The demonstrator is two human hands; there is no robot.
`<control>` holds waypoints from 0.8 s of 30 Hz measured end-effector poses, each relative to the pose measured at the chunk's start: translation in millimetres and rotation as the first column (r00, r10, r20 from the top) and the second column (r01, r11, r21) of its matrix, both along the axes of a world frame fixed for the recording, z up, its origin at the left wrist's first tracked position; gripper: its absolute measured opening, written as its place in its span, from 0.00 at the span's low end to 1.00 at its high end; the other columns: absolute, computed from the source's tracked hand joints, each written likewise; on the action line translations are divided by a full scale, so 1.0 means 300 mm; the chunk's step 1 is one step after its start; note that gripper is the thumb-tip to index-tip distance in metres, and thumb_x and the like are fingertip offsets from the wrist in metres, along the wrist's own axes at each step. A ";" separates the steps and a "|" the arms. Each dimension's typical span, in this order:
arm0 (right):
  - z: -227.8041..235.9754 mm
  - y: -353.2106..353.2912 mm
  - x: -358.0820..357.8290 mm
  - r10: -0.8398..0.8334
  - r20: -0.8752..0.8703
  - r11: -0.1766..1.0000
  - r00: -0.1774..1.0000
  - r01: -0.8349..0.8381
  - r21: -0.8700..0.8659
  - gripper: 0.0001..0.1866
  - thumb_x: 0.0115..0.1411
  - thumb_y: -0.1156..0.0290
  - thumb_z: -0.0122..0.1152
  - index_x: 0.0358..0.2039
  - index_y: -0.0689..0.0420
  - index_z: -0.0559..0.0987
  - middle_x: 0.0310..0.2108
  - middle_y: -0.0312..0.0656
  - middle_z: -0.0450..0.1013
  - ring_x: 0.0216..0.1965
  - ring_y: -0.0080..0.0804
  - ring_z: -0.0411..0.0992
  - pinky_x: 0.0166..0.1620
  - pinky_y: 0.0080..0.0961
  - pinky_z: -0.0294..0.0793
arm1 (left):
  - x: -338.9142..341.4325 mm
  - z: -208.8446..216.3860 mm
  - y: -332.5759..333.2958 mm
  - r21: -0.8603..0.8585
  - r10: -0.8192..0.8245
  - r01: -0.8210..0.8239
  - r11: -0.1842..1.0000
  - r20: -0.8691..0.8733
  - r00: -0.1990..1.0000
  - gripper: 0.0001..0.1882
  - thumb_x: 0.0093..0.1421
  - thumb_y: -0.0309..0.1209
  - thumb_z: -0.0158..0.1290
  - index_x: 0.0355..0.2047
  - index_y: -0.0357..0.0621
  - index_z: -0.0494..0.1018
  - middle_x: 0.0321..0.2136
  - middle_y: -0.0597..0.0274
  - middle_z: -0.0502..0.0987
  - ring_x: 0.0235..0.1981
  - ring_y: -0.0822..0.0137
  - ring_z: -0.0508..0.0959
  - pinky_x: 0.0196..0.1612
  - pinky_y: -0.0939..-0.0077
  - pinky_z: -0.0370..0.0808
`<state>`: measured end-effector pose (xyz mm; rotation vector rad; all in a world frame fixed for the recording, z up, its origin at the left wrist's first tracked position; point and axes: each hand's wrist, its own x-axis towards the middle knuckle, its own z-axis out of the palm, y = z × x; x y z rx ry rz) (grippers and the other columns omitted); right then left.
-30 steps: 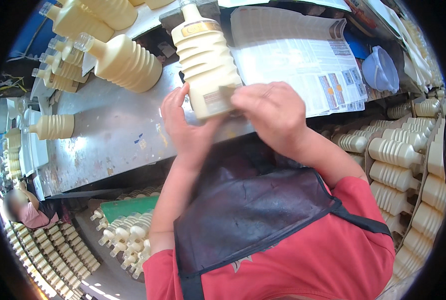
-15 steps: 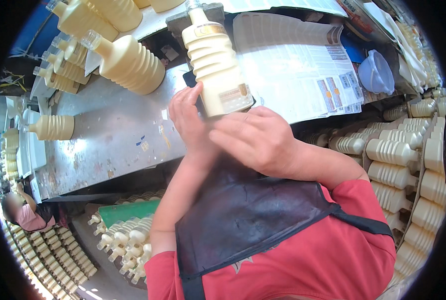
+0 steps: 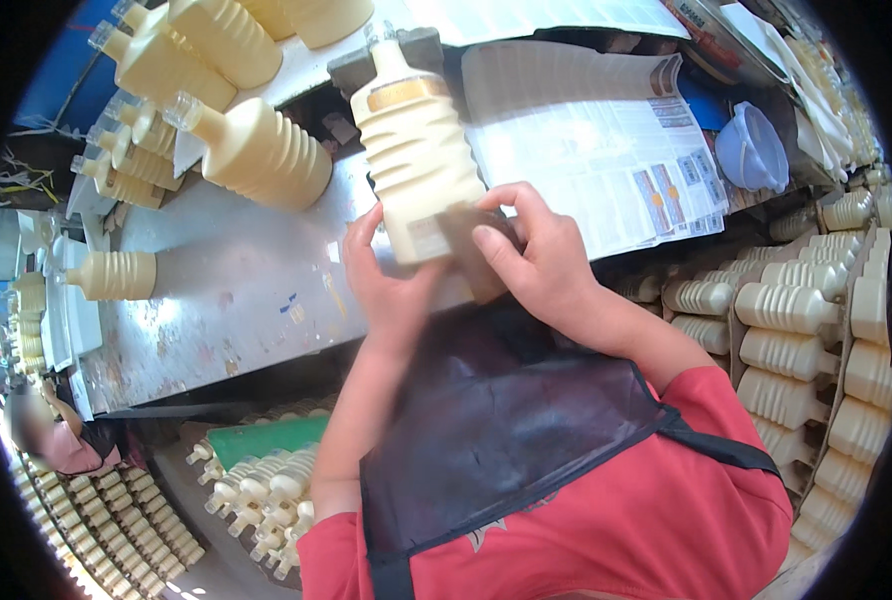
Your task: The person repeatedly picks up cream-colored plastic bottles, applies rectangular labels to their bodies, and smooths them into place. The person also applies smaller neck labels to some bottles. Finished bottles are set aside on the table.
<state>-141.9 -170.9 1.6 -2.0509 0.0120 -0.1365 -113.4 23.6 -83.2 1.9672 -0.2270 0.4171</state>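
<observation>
A large cream bottle [image 3: 421,150] with a ribbed body and a clear neck lies on its back at the middle of the bench, neck pointing away. Around its lower left side my left hand [image 3: 391,285] is closed, fingers along the edge and a blurred thumb near the base. In my right hand [image 3: 546,250] is a flat dark brown pad [image 3: 478,250], pinched between thumb and fingers and pressed at the bottle's lower right corner. A pale label on the lower face is partly hidden by the pad. A brown band label circles the shoulder.
Label sheets [image 3: 596,140] cover the bench's right side. Larger cream bottles [image 3: 266,150] and a small one [image 3: 116,275] stand to the left. A lavender bucket [image 3: 751,148] hangs at the right. Racks of bottles [image 3: 786,310] flank me; a co-worker [image 3: 61,430] is far left.
The brown pad now shows in my right hand, which has turned and shifted right. My left hand has moved slightly down along the bottle. The view has shifted slightly.
</observation>
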 end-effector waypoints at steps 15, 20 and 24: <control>-0.216 -0.151 0.073 -0.056 -0.241 0.856 0.969 0.171 0.488 0.12 0.71 0.69 0.57 0.51 0.58 0.77 0.30 0.34 0.77 0.28 0.18 0.74 0.35 0.17 0.76 | 0.032 -0.057 0.025 -0.174 -0.118 0.088 0.981 -0.166 0.979 0.42 0.48 0.24 0.75 0.61 0.39 0.64 0.55 0.58 0.73 0.56 0.64 0.74 0.60 0.66 0.73; -0.014 -0.182 0.144 0.084 -0.298 0.795 0.951 0.116 0.595 0.15 0.71 0.64 0.56 0.48 0.61 0.82 0.37 0.34 0.78 0.39 0.18 0.74 0.44 0.21 0.74 | 0.051 0.150 0.052 0.270 -0.128 0.052 0.962 0.274 0.953 0.41 0.43 0.29 0.77 0.56 0.39 0.70 0.52 0.55 0.75 0.56 0.54 0.74 0.61 0.58 0.69; -0.003 -0.112 0.164 0.128 -0.207 0.920 0.970 -0.038 0.390 0.21 0.72 0.60 0.55 0.52 0.64 0.82 0.40 0.36 0.79 0.41 0.20 0.74 0.46 0.22 0.74 | 0.072 0.189 -0.004 0.332 -0.142 0.027 0.943 0.328 0.934 0.45 0.41 0.33 0.78 0.58 0.40 0.68 0.54 0.48 0.72 0.56 0.49 0.73 0.61 0.58 0.70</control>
